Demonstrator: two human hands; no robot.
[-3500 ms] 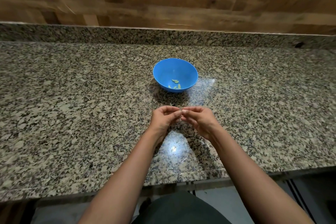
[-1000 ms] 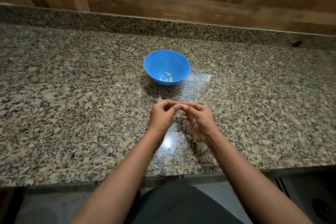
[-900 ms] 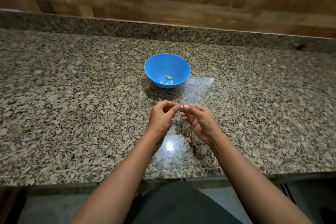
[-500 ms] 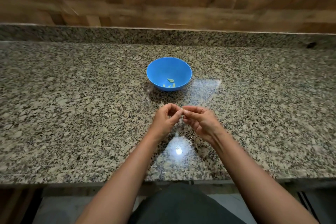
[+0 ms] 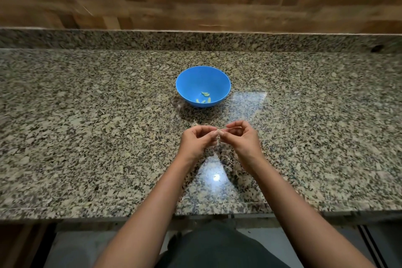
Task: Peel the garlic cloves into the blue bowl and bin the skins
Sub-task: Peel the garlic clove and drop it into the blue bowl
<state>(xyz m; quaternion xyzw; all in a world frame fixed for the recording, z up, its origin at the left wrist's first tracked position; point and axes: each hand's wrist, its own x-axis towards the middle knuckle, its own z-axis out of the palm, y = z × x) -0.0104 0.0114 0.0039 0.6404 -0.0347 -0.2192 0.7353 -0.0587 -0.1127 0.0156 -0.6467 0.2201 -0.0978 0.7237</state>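
Note:
A blue bowl (image 5: pixel 189 79) stands on the granite counter with several pale peeled cloves (image 5: pixel 205 94) at its bottom. In front of it, above the counter, my left hand (image 5: pixel 196 140) and my right hand (image 5: pixel 241 137) meet fingertip to fingertip. Both pinch one small pale garlic clove (image 5: pixel 218 131) between them. Most of the clove is hidden by the fingers. Thin pale skin scraps (image 5: pixel 228 168) lie on the counter under my hands, hard to tell from the speckled stone.
The granite counter (image 5: pixel 87 137) runs the full width, with a low granite upstand and a wooden wall (image 5: pixel 195 2) behind. Its front edge (image 5: pixel 130 215) lies near my body. No bin is in view.
My hands stay together on the clove, working it slightly; the fingers of my right hand have shifted a little. The view has wobbled. The bowl has not moved.

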